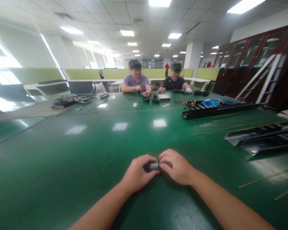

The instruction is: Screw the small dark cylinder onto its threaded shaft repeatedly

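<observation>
Just above the green tabletop, or resting on it, is a small grey metallic cylinder lying on its side. My left hand curls around its left end, thumb below and fingers above. At the right end, my right hand pinches with thumb and fingers pressed together. The fingers cover both ends of the cylinder, so its full shape and exact kind cannot be made out. Both hands are close together near the middle of the view.
Black metal channels and more black rails lie at the right, with thin rods near them. Two people sit across the table, handling dark parts. Clutter lies at the far left. A stepladder stands at right.
</observation>
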Motion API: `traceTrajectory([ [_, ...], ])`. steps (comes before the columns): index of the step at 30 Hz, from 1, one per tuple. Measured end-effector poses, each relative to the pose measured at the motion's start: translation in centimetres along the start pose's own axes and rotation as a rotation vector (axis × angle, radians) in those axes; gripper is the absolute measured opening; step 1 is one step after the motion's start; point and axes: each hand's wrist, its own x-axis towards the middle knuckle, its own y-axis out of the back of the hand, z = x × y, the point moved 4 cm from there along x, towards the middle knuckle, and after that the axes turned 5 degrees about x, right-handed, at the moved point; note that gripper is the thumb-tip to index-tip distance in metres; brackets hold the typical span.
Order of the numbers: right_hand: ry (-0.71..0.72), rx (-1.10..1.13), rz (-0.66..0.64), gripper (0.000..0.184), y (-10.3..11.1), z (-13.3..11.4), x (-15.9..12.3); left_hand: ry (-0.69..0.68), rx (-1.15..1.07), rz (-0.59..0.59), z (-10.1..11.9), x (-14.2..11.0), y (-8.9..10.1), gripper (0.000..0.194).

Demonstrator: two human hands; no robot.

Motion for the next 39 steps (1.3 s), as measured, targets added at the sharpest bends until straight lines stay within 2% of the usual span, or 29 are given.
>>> traceTrajectory([
  [9,0.001,0.011,0.032,0.009,-0.08,0.06,-0.07,0.003,0.020,0.004,0.22,0.00,0.09,0.022],
  [39,-0.006,-0.074,0.015,0.009,0.01,0.23,-0.15,0.011,0.018,0.039,-0.06,-0.02,0.14,0.021],
])
